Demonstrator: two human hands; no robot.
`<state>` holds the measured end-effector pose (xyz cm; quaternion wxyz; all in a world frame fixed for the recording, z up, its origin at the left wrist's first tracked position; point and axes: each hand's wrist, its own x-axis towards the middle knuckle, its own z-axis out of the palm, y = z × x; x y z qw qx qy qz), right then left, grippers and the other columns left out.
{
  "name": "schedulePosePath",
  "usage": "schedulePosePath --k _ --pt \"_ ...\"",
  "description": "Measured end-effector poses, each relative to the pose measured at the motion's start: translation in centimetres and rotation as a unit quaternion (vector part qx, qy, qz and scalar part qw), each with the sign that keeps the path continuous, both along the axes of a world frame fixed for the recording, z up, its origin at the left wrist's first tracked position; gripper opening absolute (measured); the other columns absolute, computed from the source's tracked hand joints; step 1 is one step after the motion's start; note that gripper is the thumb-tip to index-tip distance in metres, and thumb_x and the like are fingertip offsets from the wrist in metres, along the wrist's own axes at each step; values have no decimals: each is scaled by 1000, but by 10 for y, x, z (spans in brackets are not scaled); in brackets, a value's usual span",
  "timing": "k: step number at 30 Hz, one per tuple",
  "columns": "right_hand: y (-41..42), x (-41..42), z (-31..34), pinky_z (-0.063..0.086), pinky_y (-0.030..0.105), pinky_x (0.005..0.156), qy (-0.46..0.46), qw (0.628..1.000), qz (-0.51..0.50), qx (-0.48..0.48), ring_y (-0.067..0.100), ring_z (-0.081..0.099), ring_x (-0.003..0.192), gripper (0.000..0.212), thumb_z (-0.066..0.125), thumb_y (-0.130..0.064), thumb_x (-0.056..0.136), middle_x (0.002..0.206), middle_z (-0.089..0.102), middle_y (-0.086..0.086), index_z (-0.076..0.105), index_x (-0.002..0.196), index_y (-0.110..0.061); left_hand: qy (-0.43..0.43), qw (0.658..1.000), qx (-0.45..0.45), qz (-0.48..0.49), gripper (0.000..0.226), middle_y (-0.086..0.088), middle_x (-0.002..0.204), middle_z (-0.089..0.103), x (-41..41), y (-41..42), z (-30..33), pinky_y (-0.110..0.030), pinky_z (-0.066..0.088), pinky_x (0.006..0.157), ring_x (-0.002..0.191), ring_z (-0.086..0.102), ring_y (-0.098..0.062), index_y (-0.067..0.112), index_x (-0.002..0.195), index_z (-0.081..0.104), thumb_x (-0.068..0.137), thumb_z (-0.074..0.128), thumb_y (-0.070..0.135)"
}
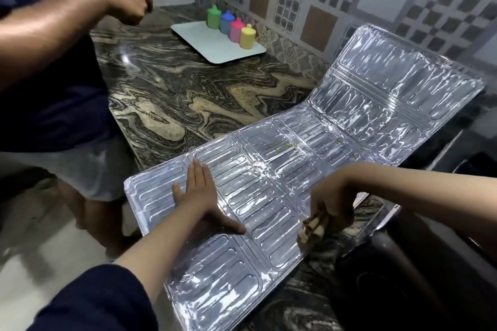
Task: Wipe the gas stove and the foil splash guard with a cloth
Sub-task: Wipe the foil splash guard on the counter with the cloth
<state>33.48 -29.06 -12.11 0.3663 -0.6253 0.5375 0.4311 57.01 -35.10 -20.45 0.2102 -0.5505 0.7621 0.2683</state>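
The foil splash guard (269, 183) lay unfolded across the desk (174, 94), its far panel tilted up toward the tiled wall. The left hand (199, 196) pressed flat on it, fingers straight, steadying it. The right hand (330, 201) gripped a bunched cloth (314, 228) at the guard's near edge. This looked like the guard-wiping step; next, the cloth probably needed to sweep toward the yellowish specks (290, 145) farther along the guard.

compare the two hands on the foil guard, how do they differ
The left hand lies flat with straight fingers pressing the foil guard; the right hand is curled, gripping a bunched cloth. The left sits mid-panel, the right at the guard's near edge. Both touch the same guard.
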Motion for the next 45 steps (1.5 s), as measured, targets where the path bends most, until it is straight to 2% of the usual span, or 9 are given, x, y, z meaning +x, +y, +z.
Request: schedulePosePath --k 2,5,8,13,17,19,22,31,45 --pt "-7 0 16 33 16 46 -16 999 -5 -33 10 36 48 29 45 10 83 54 52 -3 57 82 -16 -7 1000 9 11 185 -14 137 -53 4 1 1 -63 -8 111 133 -42 -30 1 134 -41 9 59 93" --pt "-27 -5 24 36 11 49 -47 991 -25 -122 0 43 46 31 48 5 82 47 57 -16 60 73 -22 -30 999 24 30 182 -17 136 -53 13 3 5 -61 -4 112 133 -41 -33 -1 133 -41 16 66 90" --pt "-52 4 15 43 22 67 -107 964 -46 -239 7 54 75 32 49 6 81 81 70 -2 68 102 -7 -51 997 33 45 180 -19 136 -52 28 5 6 -60 -3 112 133 -41 -36 -2 134 -40 21 70 87" --pt "-88 61 10 42 14 59 -166 905 -23 -392 12 57 78 64 47 11 80 109 65 0 53 133 -23 -57 996 39 48 179 -17 136 -53 56 4 -1 -58 -11 111 130 -44 -36 1 133 -42 23 71 86" --pt "-126 92 -15 49 28 89 -177 862 12 -475 27 54 122 64 56 0 82 146 46 10 45 140 -24 -49 997 42 50 179 -14 137 -53 73 3 -4 -58 -13 113 130 -45 -33 5 133 -43 22 72 85" --pt "-140 101 -34 36 34 107 -158 879 26 -449 33 42 133 69 56 -4 83 154 31 11 35 146 -25 -49 997 42 44 178 -14 135 -54 77 4 -2 -59 -15 112 128 -46 -32 5 133 -44 23 72 84" --pt "-150 110 -63 32 34 109 -94 914 78 -386 35 35 135 76 52 -7 84 157 20 14 18 151 -20 -36 999 31 21 173 -14 131 -57 75 6 0 -57 -22 106 124 -50 -32 5 134 -43 28 67 86" --pt "-148 109 -69 25 42 116 -60 910 157 -378 36 16 144 79 43 0 85 161 0 11 8 152 -24 59 983 -165 62 155 -20 152 -31 15 3 -31 -64 -11 109 140 -31 -37 -1 148 -14 40 18 105" --pt "-109 75 -63 35 38 110 -95 921 186 -329 32 34 137 79 64 -15 82 158 20 9 24 149 -29 54 971 -219 83 151 -20 156 -22 11 4 -41 -60 -6 112 143 -22 -36 0 150 -9 44 15 105"
